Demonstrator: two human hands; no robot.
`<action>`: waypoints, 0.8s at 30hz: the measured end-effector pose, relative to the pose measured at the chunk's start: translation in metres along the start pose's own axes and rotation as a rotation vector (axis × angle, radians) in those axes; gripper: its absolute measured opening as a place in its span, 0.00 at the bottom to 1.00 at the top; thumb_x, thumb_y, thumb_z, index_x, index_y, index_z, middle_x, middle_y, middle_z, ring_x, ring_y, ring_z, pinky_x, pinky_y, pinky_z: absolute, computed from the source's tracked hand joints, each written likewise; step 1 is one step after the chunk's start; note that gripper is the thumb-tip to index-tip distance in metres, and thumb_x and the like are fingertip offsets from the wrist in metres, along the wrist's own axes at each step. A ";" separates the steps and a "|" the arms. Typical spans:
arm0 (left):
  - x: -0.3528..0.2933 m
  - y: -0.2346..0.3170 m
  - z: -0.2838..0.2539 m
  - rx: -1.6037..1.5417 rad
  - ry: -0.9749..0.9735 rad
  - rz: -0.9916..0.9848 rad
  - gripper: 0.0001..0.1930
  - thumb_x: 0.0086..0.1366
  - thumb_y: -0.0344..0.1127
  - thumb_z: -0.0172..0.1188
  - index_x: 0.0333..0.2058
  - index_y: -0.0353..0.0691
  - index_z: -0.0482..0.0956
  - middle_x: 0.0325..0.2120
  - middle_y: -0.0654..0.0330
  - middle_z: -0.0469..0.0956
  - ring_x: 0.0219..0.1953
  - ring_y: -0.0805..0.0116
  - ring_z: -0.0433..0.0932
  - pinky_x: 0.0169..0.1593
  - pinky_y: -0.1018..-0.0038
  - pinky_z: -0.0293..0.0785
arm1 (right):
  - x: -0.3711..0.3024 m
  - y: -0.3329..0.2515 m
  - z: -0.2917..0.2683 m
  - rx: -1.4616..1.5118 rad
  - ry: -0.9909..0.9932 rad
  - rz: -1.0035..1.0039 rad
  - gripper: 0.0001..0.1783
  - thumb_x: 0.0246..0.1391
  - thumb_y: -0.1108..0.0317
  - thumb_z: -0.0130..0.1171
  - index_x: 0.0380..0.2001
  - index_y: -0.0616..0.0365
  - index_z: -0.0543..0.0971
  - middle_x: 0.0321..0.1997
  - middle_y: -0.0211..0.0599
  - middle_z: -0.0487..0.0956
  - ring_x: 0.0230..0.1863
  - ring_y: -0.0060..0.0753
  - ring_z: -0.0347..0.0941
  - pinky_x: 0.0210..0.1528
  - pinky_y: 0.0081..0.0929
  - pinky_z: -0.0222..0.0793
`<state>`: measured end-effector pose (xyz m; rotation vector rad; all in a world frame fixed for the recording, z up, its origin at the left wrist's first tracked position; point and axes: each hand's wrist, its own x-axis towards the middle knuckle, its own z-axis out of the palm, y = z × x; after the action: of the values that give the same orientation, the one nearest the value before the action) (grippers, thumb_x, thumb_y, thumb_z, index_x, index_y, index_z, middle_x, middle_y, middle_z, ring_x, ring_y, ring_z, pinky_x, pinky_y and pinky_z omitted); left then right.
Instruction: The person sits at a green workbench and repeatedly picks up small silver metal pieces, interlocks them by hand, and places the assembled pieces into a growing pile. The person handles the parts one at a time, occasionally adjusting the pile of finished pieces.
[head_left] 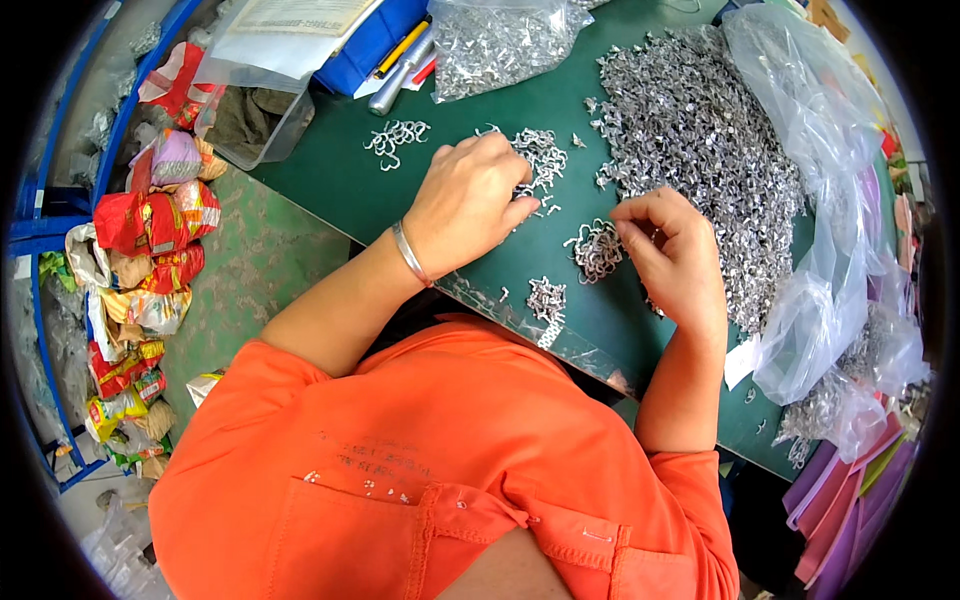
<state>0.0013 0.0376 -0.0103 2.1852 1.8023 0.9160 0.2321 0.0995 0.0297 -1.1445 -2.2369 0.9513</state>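
My left hand (465,195), with a metal bangle at its wrist, is over the green table beside a pile of small silvery curved metal pieces (540,155). Its fingers are bent and drawn together; whatever they hold is hidden. My right hand (675,250) is closed in a pinch at the edge of a large heap of small grey metal parts (700,140). What is between its fingertips is too small to make out. Just left of them lies a small cluster of curved metal pieces (597,252). Another little pile of metal pieces (547,296) sits near the table's front edge.
More curved pieces (396,142) lie at the left. Behind are a bag of metal parts (505,50), a blue bin (370,45) and a metal-handled tool (398,85). Clear plastic sheeting (825,200) borders the heap. Crumpled packets (150,220) fill the left side.
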 end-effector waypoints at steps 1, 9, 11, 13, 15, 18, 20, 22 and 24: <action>0.001 0.001 0.001 0.006 -0.013 -0.009 0.09 0.54 0.34 0.69 0.29 0.38 0.79 0.32 0.57 0.76 0.37 0.54 0.77 0.41 0.62 0.71 | 0.001 0.000 0.001 0.017 0.021 -0.001 0.05 0.50 0.77 0.62 0.32 0.63 0.83 0.28 0.42 0.76 0.28 0.39 0.75 0.31 0.32 0.70; 0.002 0.001 -0.006 -0.272 -0.023 -0.133 0.07 0.55 0.26 0.68 0.31 0.35 0.79 0.27 0.57 0.78 0.26 0.66 0.79 0.31 0.72 0.75 | 0.002 -0.007 0.016 0.149 0.108 -0.127 0.06 0.49 0.81 0.62 0.32 0.63 0.81 0.29 0.38 0.77 0.29 0.31 0.76 0.31 0.25 0.71; 0.000 0.002 -0.008 -0.340 0.012 -0.186 0.07 0.56 0.25 0.68 0.33 0.35 0.80 0.29 0.57 0.79 0.28 0.70 0.80 0.33 0.75 0.76 | 0.002 -0.005 0.026 0.206 0.131 -0.153 0.07 0.49 0.81 0.63 0.33 0.62 0.80 0.31 0.37 0.78 0.31 0.31 0.77 0.32 0.25 0.73; -0.001 0.004 -0.009 -0.376 0.053 -0.214 0.07 0.57 0.24 0.67 0.34 0.35 0.80 0.30 0.58 0.81 0.30 0.72 0.81 0.35 0.77 0.77 | 0.001 -0.004 0.036 0.263 0.127 -0.159 0.09 0.48 0.82 0.64 0.34 0.62 0.78 0.33 0.37 0.79 0.33 0.31 0.79 0.34 0.24 0.74; -0.003 0.008 -0.008 -0.381 0.104 -0.217 0.08 0.56 0.23 0.67 0.35 0.35 0.80 0.31 0.58 0.82 0.32 0.72 0.81 0.37 0.77 0.78 | 0.000 -0.004 0.042 0.293 0.117 -0.177 0.11 0.47 0.81 0.65 0.35 0.62 0.78 0.33 0.37 0.79 0.33 0.31 0.79 0.35 0.25 0.75; -0.007 0.017 -0.012 -0.490 0.102 -0.156 0.09 0.56 0.22 0.68 0.35 0.34 0.80 0.32 0.58 0.82 0.33 0.72 0.82 0.38 0.77 0.78 | -0.001 -0.003 0.051 0.383 0.137 -0.190 0.12 0.47 0.80 0.67 0.37 0.62 0.78 0.34 0.37 0.80 0.35 0.30 0.80 0.37 0.24 0.76; -0.010 0.024 -0.012 -0.541 0.114 -0.154 0.10 0.57 0.22 0.68 0.38 0.34 0.79 0.33 0.58 0.83 0.35 0.72 0.83 0.40 0.76 0.79 | -0.002 -0.004 0.053 0.438 0.136 -0.193 0.13 0.48 0.80 0.68 0.37 0.62 0.77 0.35 0.36 0.80 0.36 0.29 0.80 0.38 0.24 0.77; -0.012 0.027 -0.011 -0.560 0.138 -0.118 0.11 0.58 0.22 0.68 0.39 0.34 0.79 0.34 0.58 0.83 0.36 0.72 0.83 0.41 0.76 0.79 | -0.004 -0.005 0.054 0.475 0.118 -0.192 0.13 0.48 0.80 0.68 0.37 0.62 0.77 0.36 0.36 0.80 0.37 0.28 0.80 0.40 0.24 0.78; -0.013 0.025 -0.010 -0.533 0.145 -0.035 0.12 0.58 0.22 0.66 0.41 0.34 0.77 0.35 0.55 0.82 0.37 0.64 0.85 0.39 0.74 0.82 | -0.004 -0.004 0.053 0.476 0.136 -0.211 0.13 0.49 0.81 0.68 0.38 0.61 0.76 0.36 0.36 0.80 0.37 0.27 0.81 0.40 0.24 0.78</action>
<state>0.0155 0.0161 0.0054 1.7840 1.4235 1.3855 0.1977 0.0745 -0.0025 -0.7216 -1.8394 1.1908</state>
